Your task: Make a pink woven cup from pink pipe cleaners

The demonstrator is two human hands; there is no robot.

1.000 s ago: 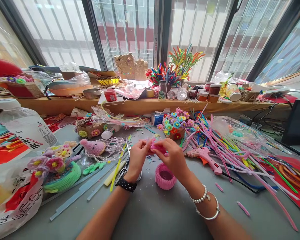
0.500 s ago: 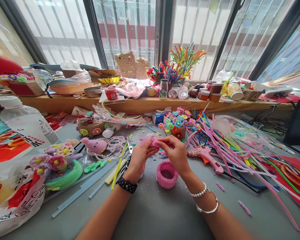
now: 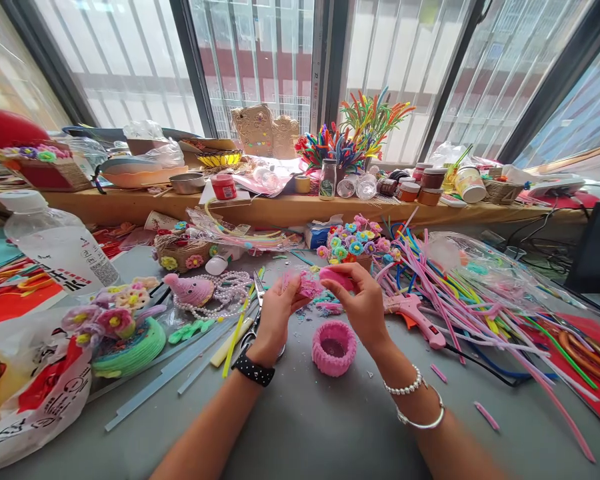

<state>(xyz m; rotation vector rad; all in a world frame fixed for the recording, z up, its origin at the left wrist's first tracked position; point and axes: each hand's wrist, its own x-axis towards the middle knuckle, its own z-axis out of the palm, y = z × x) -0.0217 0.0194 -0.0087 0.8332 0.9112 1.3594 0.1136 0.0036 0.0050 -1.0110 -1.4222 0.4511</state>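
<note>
My left hand (image 3: 275,308) is closed on a tuft of pink fuzzy material (image 3: 310,285), frayed at its edge. Between the fingertips of my right hand (image 3: 364,305) is a smooth-looking pink piece (image 3: 339,277), partly hidden by the fingers. A small gap separates the two pink things. On the table below stands a round, ribbed pink pot (image 3: 330,365), its opening facing up. Scissors (image 3: 254,327) lie beside and partly behind my left hand. To the right of my right hand rests a pink hot glue gun (image 3: 420,320).
Pink pipe cleaners (image 3: 455,293) spread across the right side. Clear glue sticks (image 3: 165,373), a pink crocheted piece (image 3: 189,292) and a green flower ornament (image 3: 130,353) lie left. A flower basket (image 3: 357,247) stands behind my hands; a water bottle (image 3: 55,240) stands far left.
My hands have moved apart slightly, the right one shifting right with its pink piece. The frayed pink tuft in my left hand now shows more. The pot stays put.
</note>
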